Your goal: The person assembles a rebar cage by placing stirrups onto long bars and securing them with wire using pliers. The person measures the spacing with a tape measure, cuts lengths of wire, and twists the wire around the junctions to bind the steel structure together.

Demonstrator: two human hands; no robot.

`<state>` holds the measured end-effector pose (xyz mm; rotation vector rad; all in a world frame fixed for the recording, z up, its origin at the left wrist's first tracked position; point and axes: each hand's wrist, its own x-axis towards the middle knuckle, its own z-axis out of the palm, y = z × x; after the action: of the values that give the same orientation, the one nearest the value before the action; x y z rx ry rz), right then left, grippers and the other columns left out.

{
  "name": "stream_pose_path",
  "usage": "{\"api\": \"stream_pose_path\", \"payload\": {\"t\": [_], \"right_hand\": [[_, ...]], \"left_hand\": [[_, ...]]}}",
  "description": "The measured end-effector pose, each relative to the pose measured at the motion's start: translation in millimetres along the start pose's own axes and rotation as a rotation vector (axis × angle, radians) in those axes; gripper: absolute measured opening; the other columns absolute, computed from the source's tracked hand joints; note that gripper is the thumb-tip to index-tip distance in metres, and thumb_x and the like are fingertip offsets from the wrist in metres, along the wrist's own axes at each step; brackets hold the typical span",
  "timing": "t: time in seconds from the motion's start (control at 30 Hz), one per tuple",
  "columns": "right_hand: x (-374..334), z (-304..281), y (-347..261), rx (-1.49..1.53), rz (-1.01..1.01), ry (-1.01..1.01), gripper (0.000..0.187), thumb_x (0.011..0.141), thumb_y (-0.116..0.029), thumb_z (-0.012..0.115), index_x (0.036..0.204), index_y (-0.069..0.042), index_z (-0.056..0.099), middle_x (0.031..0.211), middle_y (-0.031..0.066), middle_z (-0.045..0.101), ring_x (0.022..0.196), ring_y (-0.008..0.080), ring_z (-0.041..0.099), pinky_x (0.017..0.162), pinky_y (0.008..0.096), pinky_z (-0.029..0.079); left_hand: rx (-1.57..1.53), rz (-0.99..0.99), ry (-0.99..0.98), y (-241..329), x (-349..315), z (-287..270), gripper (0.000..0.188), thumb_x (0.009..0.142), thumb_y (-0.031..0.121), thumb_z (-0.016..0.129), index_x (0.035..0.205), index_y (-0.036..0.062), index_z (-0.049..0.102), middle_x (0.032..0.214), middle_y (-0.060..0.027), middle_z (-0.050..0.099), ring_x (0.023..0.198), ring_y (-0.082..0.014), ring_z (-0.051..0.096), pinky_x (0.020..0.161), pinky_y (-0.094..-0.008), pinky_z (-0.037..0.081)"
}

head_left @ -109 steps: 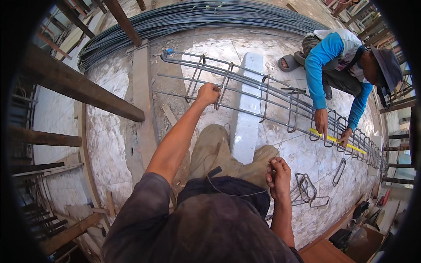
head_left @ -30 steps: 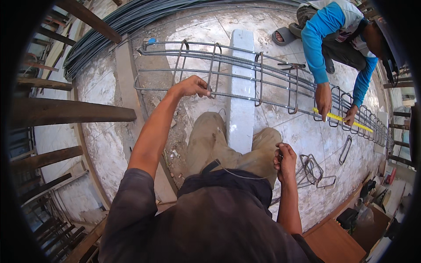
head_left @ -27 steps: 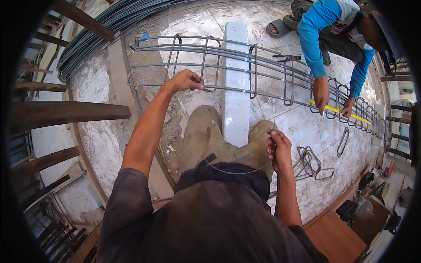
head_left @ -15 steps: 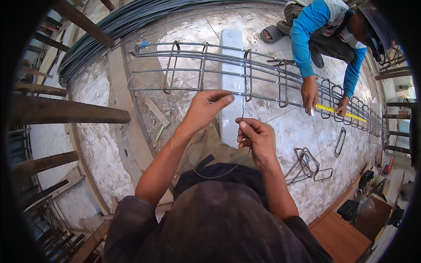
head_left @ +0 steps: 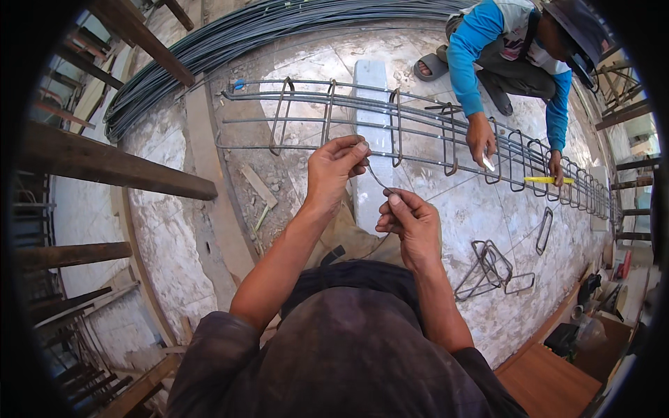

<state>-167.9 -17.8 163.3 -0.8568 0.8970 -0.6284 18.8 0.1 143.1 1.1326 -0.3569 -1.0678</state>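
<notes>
One wire held between two hands beside a steel cage

From where I stand, one thin wire point(head_left: 377, 180) is in view in the worker's grasp, bowed between the two hands in front of the chest. The left hand point(head_left: 333, 171) pinches its upper end between thumb and fingers. The right hand point(head_left: 412, 226), lower and nearer the body, grips it between thumb and forefinger, with the remaining fingers curled in.

Directly beyond lies one long steel cage point(head_left: 421, 111). The left hand overlaps its near bar from this angle; I cannot tell whether they touch. Four widely spaced hoops point(head_left: 396, 129) stand on the cage left of the co-worker; farther right they sit closer and cannot be counted reliably. One long white block point(head_left: 368, 202) runs crosswise beneath the bars.

On the floor point(head_left: 481, 209), right of the worker, are one loose hoop point(head_left: 549, 221) by itself and one tangled heap of hoops point(head_left: 496, 261), number unclear.

One co-worker point(head_left: 474, 45) squats at the far side. One of that person's hands point(head_left: 481, 139) holds a small white object point(head_left: 488, 164); the other point(head_left: 555, 167) is at one yellow measuring tape point(head_left: 540, 180) laid along the cage. Behind everything lies one large bundle of rods point(head_left: 230, 52).
</notes>
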Motion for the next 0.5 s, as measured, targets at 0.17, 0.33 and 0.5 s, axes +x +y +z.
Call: {"api": "stream_pose_path", "payload": {"t": [0.17, 0.33, 0.5], "right_hand": [[-14.0, 18.1, -7.6, -0.217, -0.154, -0.055, 0.030, 0.098, -0.016, 0.070, 0.120, 0.005, 0.067, 0.091, 0.0117, 0.071, 0.070, 0.0170, 0.071, 0.064, 0.0314, 0.062], [-14.7, 13.8, -1.7, 0.056, -0.113, 0.051, 0.033, 0.098, -0.015, 0.070, 0.123, 0.005, 0.065, 0.092, 0.0138, 0.072, 0.068, 0.0187, 0.072, 0.061, 0.0335, 0.063], [-7.0, 11.6, -5.5, -0.209, -0.284, 0.099, 0.039, 0.095, -0.018, 0.074, 0.124, 0.006, 0.064, 0.101, 0.0153, 0.071, 0.085, 0.0189, 0.071, 0.077, 0.0346, 0.062]], "left_hand": [[-0.103, 0.024, 0.080, 2.1, -4.8, 2.7, 0.035, 0.095, 0.016, 0.074, 0.123, -0.0023, 0.065, 0.105, -0.0097, 0.072, 0.093, -0.0145, 0.068, 0.077, -0.0268, 0.056], [-0.093, -0.150, -0.178, 10.8, -40.5, 9.8, 0.039, 0.096, 0.016, 0.073, 0.130, -0.0011, 0.063, 0.110, -0.0106, 0.071, 0.096, -0.0147, 0.068, 0.082, -0.0269, 0.057], [0.110, -0.086, -0.229, 15.2, -47.4, -2.9, 0.037, 0.096, 0.014, 0.072, 0.129, -0.0019, 0.065, 0.104, -0.0088, 0.073, 0.084, -0.0108, 0.067, 0.078, -0.0264, 0.057]]}}
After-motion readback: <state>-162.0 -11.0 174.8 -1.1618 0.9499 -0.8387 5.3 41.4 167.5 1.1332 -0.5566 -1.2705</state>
